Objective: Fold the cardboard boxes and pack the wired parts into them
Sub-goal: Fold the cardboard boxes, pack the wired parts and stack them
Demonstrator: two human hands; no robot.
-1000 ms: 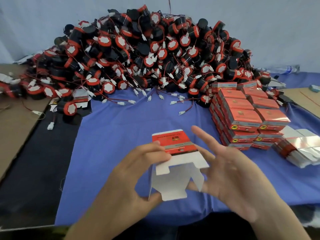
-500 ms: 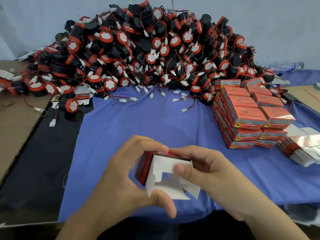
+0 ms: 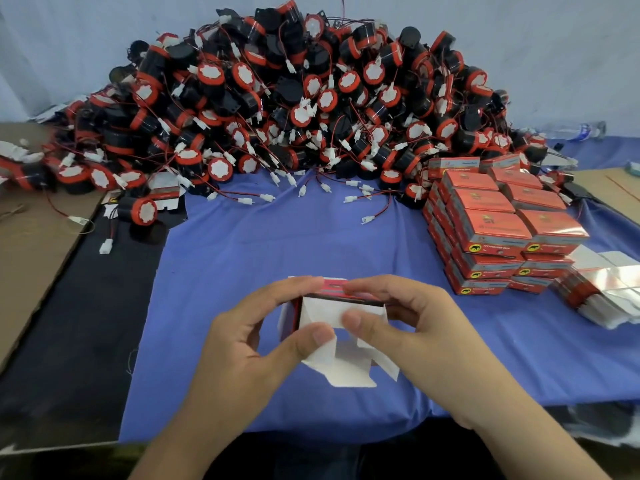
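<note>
The person holds one small cardboard box [image 3: 323, 311] with both hands, over the near part of the blue cloth [image 3: 277, 247]. The left hand [image 3: 242, 348] grips the box from its left side, with the fingers curled over the red top and the thumb pressing on a white flap. The right hand [image 3: 426, 341] grips it from the right in the same way, its thumb also on the white flaps. The flaps on the side that faces the person are open, and one hangs down. At the far side of the cloth lies a big pile of wired parts [image 3: 294, 116], round black and red pieces with thin red wires and white plugs. To the right of the hands stands a stack of closed red boxes [image 3: 498, 230], and just beside it lie flat boxes [image 3: 602, 292], not yet folded. On the left I see a black mat [image 3: 69, 323] and a brown cardboard sheet [image 3: 24, 258].
</note>
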